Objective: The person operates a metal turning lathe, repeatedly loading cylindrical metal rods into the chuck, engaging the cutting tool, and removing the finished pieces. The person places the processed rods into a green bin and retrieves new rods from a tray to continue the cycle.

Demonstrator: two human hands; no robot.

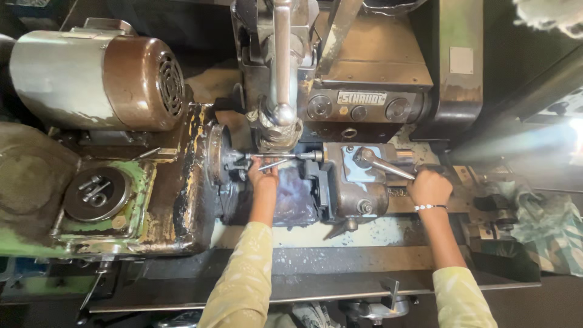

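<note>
My left hand [263, 177] reaches into the middle of an old lathe-like machine and pinches a thin metal rod [280, 156] that lies level between the round chuck [216, 153] and the tailstock [355, 182]. My right hand [430, 187] is closed on the end of the tailstock's steel lever [384, 165], which slants down to the right. Both sleeves are pale yellow, and a thin bracelet sits on the right wrist.
A brown and silver motor [100, 79] sits at upper left above a worn green housing [121, 225]. A vertical chrome handle [282, 67] rises above the rod. A patterned cloth [540, 222] lies at right. A dark metal ledge [340, 267] runs along the front.
</note>
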